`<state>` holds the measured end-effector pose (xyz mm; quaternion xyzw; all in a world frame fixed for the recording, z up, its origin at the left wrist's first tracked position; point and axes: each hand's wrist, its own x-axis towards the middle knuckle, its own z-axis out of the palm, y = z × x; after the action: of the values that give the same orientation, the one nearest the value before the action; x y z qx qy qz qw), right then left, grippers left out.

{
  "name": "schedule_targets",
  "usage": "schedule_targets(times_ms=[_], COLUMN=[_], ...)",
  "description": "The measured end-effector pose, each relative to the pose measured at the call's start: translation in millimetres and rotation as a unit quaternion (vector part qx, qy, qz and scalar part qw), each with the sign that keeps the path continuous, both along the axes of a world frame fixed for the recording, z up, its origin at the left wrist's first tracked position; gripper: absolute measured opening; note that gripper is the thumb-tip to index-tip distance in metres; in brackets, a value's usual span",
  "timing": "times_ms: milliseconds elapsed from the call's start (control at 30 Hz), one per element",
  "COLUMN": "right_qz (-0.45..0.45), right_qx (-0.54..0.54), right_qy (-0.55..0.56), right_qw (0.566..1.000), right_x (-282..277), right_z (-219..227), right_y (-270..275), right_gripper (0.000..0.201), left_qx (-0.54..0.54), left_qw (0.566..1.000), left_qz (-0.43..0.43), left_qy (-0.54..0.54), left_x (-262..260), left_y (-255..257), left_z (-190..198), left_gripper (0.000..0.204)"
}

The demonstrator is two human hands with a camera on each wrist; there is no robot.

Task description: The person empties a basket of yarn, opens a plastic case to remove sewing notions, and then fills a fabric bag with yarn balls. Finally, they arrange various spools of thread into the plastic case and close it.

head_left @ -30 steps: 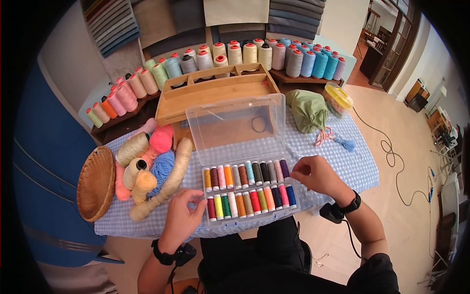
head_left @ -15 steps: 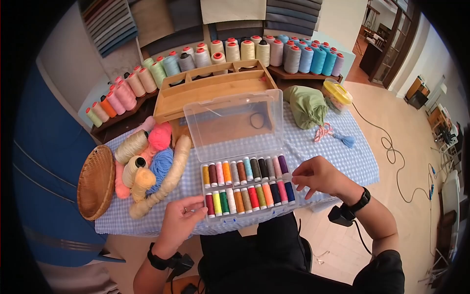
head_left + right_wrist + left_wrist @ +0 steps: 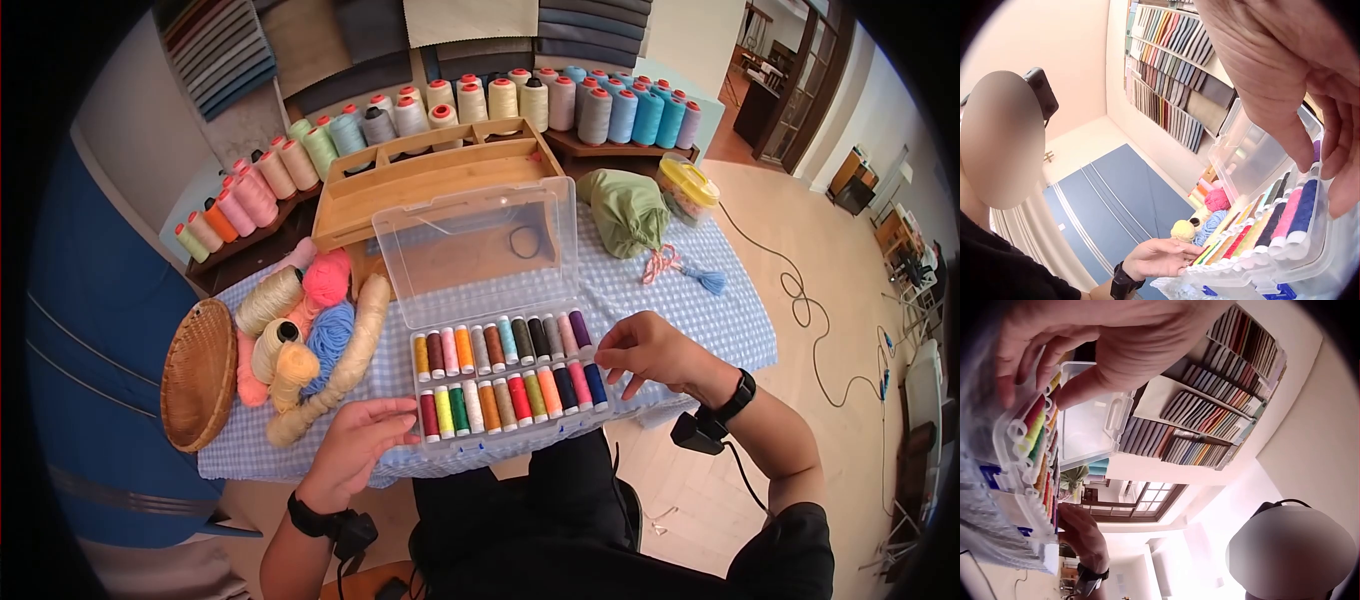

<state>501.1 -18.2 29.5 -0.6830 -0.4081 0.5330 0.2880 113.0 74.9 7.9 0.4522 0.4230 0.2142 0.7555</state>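
A clear plastic box (image 3: 512, 436) with its lid (image 3: 475, 252) raised stands at the front of the table, holding two rows of thread spools (image 3: 1300, 209) in many colours. My left hand (image 3: 365, 445) is at the box's left end, its fingers (image 3: 395, 405) loosely extended with the tips right at the rim. At the other end, my right hand (image 3: 650, 352) has bent fingers beside the purple spool (image 3: 580, 330) and the dark blue spool (image 3: 595, 388). The right fingertips overlap the box's rim in the right wrist view.
Yarn balls and skeins (image 3: 330, 340) lie left of the box, beside a wicker basket (image 3: 185, 385). Behind stands a wooden organizer (image 3: 440, 185) before many thread cones (image 3: 410, 118). A green drawstring bag (image 3: 625, 215) and yellow-lidded tub (image 3: 690, 185) are at the right.
The left hand has drawn slightly left and down, its fingers straighter. The right hand has come a little lower along the box's right end. The head view has shifted slightly.
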Motion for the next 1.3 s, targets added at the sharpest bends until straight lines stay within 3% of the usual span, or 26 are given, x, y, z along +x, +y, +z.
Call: schedule_targets(times_ms=[200, 400, 467, 600, 733, 967, 1167, 1233, 1300], right_qz=[-0.005, -0.035, -0.046, -0.079, -0.141, -0.251, -0.231, -0.223, -0.219], right_qx=[0.023, 0.062, 0.074, 0.102, 0.138, 0.186, 0.200, 0.214, 0.204], right_qy=[0.032, 0.060, 0.102, 0.083, 0.051, 0.081, 0.063, 0.079, 0.063], right_qw=[0.999, 0.996, 0.991, 0.988, 0.979, 0.946, 0.950, 0.948, 0.952], right_x=[1, -1, 3, 11, 27, 78, 102, 101, 108], right_z=[-3, 2, 4, 12, 12, -9, -10, -5, -6], right_y=[-1, -7, -8, -14, -21, -47, -95, -109, -120], right_gripper=[0.026, 0.021, 0.022, 0.033, 0.049, 0.040, 0.047, 0.050, 0.052], left_qx=[0.046, 0.114, 0.125, 0.148, 0.171, 0.115, 0.088, 0.174, 0.190], left_qw=[0.999, 0.993, 0.992, 0.988, 0.981, 0.976, 0.972, 0.956, 0.949], left_qz=[-0.011, -0.004, -0.010, -0.037, -0.086, -0.174, -0.218, -0.235, -0.253], left_qy=[0.006, 0.023, 0.017, -0.013, -0.037, -0.066, -0.023, -0.004, 0.001], left_x=[-1, 6, 11, 25, 59, 130, 169, 177, 183], left_y=[8, 0, -2, 0, 4, 17, -1, -7, -10], left_z=[-12, -2, 8, 17, 32, 23, 17, 14, 13], left_gripper=[0.020, 0.019, 0.018, 0.018, 0.017, 0.016, 0.045, 0.052, 0.061])
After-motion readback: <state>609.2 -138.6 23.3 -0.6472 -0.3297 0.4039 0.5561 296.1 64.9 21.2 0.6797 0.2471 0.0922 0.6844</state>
